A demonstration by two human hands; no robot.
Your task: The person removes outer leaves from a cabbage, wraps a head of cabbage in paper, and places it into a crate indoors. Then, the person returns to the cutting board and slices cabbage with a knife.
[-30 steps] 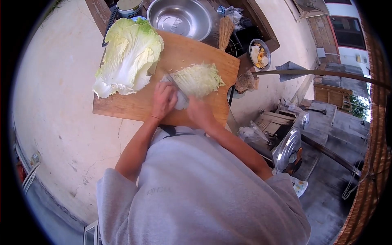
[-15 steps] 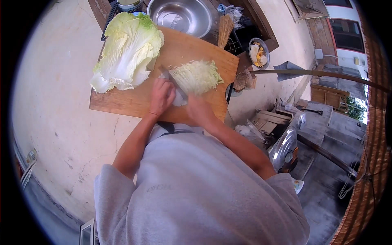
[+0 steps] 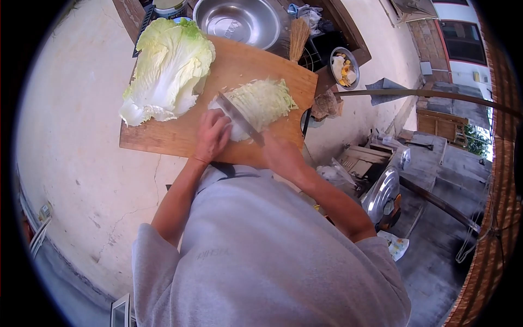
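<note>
My right hand [image 3: 283, 157] is closed round the handle of a kitchen knife [image 3: 239, 117], its blade slanting up and left across the cabbage. Sliced pale cabbage [image 3: 266, 103] lies in a fine-cut heap to the right of the blade. Curled fingers of my left hand [image 3: 213, 133] press on the uncut white piece of cabbage [image 3: 237, 132], close to the left side of the blade. Whole napa cabbage leaves [image 3: 166, 82] lie stacked on the left of the wooden cutting board [image 3: 163, 136].
Behind the board stands a steel basin [image 3: 237, 24], with a straw brush [image 3: 298, 39] to its right. A metal bowl [image 3: 357, 79] of yellow and white pieces sits at the table's right. A pot lid [image 3: 384, 196] is lower right.
My right hand and the knife have shifted slightly right. My left hand has moved a little left and down, still on the cabbage.
</note>
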